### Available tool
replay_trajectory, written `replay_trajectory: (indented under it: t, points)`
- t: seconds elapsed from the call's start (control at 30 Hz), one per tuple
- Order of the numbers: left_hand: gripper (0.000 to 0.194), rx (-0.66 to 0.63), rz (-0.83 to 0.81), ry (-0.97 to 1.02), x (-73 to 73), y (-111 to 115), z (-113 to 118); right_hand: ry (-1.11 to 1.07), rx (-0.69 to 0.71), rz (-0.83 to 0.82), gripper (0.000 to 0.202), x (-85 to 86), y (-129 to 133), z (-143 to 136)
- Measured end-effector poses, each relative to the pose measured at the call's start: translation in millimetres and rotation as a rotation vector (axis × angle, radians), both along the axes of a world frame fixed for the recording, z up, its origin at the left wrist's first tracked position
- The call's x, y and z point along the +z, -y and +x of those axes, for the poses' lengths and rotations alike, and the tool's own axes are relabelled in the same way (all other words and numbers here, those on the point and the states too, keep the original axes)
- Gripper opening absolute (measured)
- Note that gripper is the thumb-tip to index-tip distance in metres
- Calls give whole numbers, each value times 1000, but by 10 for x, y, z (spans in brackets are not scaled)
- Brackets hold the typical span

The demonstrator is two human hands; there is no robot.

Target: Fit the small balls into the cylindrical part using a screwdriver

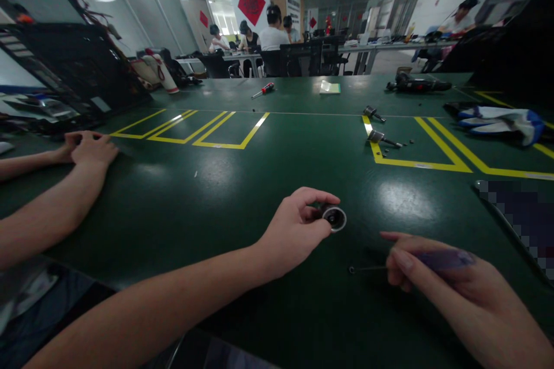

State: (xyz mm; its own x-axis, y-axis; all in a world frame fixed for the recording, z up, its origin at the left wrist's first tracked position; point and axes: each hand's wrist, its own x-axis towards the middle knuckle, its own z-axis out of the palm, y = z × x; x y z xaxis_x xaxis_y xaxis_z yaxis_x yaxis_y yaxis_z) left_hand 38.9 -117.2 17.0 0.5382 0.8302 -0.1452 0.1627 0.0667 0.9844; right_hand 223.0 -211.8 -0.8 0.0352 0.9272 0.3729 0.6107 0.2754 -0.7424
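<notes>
Fingers and thumb of my left hand (294,230) pinch a round, hollow metal part (341,220), its open end turned towards me, above the green table (242,202). To the right, my right hand (441,282) is closed around the translucent purple handle of a screwdriver (372,268), index finger stretched forward. The thin shaft points left, and a small dark piece, perhaps a screw, sits at its tip. Beyond the hands lie two metal parts with shafts, a nearer one (376,136) and a farther one (370,110), with several small dark pieces (385,154) beside the nearer.
Another person's hands (93,150) rest on the table at left. A red screwdriver (266,89), a notepad (330,87), a black power tool (418,84) and gloves (497,122) lie farther back. A dark pixelated device (519,225) lies at right. Yellow tape (220,145) marks the table.
</notes>
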Motion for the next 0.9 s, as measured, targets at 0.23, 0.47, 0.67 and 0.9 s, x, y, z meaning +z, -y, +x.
replay_trajectory:
  t: [0.23, 0.47, 0.67, 0.9]
  points:
    - [34, 17, -19, 20, -17, 1, 18, 160, 147, 183, 12, 20, 120, -7]
    - [28, -19, -25, 87, -58, 7, 24, 260, 110, 374, 18, -13, 179, 59]
    - [25, -25, -6, 112, -70, 69, 58, 358, 123, 373, 25, -55, 146, 4]
    - [18, -33, 57, 121, -82, 101, 55, 433, 177, 441, 20, 38, 83, -52]
